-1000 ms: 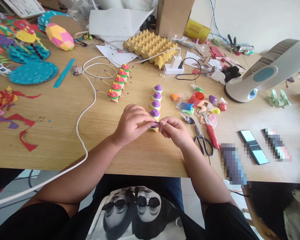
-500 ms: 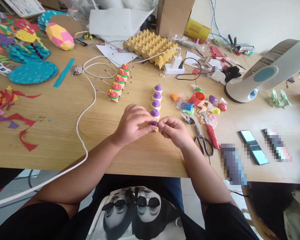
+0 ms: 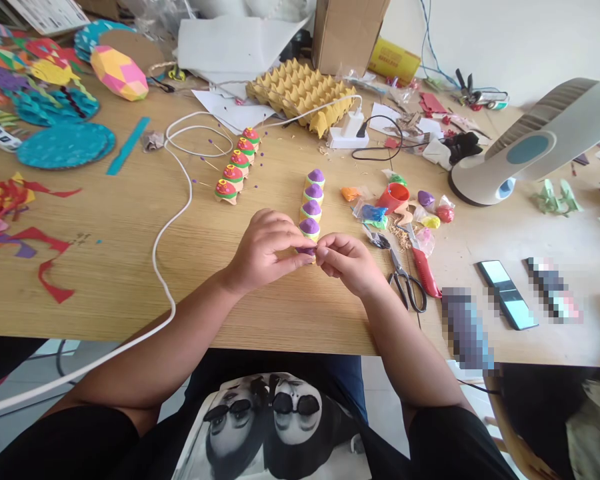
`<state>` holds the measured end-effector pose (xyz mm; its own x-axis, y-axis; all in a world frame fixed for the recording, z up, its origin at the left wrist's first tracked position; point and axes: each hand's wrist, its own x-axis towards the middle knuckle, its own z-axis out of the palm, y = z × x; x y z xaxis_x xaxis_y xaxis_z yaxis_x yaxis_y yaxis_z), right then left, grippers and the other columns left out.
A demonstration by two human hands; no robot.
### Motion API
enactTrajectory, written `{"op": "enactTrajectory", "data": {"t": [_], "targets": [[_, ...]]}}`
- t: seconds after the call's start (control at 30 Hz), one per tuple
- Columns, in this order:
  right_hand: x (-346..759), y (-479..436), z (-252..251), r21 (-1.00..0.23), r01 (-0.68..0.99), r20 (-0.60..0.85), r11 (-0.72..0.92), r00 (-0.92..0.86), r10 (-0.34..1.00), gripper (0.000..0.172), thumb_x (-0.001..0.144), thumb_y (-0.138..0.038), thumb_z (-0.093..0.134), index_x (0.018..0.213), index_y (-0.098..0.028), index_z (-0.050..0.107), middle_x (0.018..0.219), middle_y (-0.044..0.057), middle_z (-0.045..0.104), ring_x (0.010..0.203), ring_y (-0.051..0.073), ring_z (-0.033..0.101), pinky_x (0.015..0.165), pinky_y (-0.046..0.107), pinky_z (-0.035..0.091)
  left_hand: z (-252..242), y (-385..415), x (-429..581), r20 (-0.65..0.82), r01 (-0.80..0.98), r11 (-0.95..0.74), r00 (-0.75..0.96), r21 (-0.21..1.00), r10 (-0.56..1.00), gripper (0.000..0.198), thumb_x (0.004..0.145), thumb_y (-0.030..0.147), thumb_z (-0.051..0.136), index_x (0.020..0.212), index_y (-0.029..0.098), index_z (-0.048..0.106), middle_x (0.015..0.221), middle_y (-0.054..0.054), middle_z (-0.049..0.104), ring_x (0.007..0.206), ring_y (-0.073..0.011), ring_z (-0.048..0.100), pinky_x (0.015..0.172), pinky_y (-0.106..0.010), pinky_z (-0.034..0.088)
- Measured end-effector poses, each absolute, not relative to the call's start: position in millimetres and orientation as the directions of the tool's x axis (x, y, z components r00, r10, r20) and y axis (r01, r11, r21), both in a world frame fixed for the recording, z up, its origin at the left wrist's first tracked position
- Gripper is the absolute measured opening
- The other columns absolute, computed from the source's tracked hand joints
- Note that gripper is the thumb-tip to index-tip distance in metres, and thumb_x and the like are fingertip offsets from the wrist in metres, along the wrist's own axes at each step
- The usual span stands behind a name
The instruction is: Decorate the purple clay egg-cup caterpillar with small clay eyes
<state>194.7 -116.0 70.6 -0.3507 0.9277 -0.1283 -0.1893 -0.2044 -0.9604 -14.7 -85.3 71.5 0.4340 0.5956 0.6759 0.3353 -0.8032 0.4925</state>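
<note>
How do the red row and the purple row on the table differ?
The red row has red tops with green bands, while the purple row has purple caps above pale edges.
The red row runs at a clear slant; the purple row points almost straight away from the person.
The left hand and right hand are at the purple row's near end; the red row stands apart from them.
Both are rows of domed cups.

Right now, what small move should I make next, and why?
I'd probably ease your left hand back slightly: with your right hand, it hides much of the near end of the purple-topped row, so I can't tell whether the purple bit between your hands is loose or attached.
</note>
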Motion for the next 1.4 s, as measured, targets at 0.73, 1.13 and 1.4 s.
{"op": "enactTrajectory", "data": {"t": [0.73, 1.13, 1.4], "targets": [[196.4, -116.1, 67.4, -0.963, -0.186, -0.115, -0.197, -0.378, 0.919, 0.027, 0.082, -0.042, 0.078, 0.085, -0.018, 0.065, 0.07, -0.002, 0.065, 0.05, 0.006, 0.045, 0.046, 0.021, 0.027, 71.5, -84.4, -14.8, 0.608, 0.159, -0.754, 0.497, 0.638, 0.619, 0.021, 0.091, 0.044, 0.074, 0.099, 0.025, 0.077, 0.088, -0.002, 0.078, 0.088, -0.0191, 0.068, 0.091, -0.037, 0.05], [193.9, -117.2, 71.8, -0.969, -0.154, -0.12, -0.191, -0.381, 0.917, 0.029, 0.082, -0.042, 0.079, 0.082, -0.017, 0.065, 0.068, -0.002, 0.063, 0.05, 0.006, 0.046, 0.046, 0.021, 0.029, 66.7, -85.0, -14.0, 0.695, 0.313, -0.839, 0.469, 0.446, 0.545, 0.01, 0.092, 0.036, 0.073, 0.095, 0.027, 0.078, 0.085, 0.0, 0.077, 0.087, -0.0178, 0.065, 0.088, -0.037, 0.044], [195.3, -117.1, 70.1, -0.97, -0.154, -0.12, -0.19, -0.377, 0.919, 0.029, 0.083, -0.043, 0.078, 0.082, -0.017, 0.065, 0.069, -0.002, 0.063, 0.051, 0.006, 0.045, 0.046, 0.021, 0.029, 65.8, -84.8, -14.4, 0.715, 0.308, -0.847, 0.456, 0.433, 0.531, 0.009, 0.093, 0.033, 0.074, 0.095, 0.026, 0.078, 0.083, 0.0, 0.077, 0.087, -0.0176, 0.065, 0.089, -0.037, 0.044]]}}
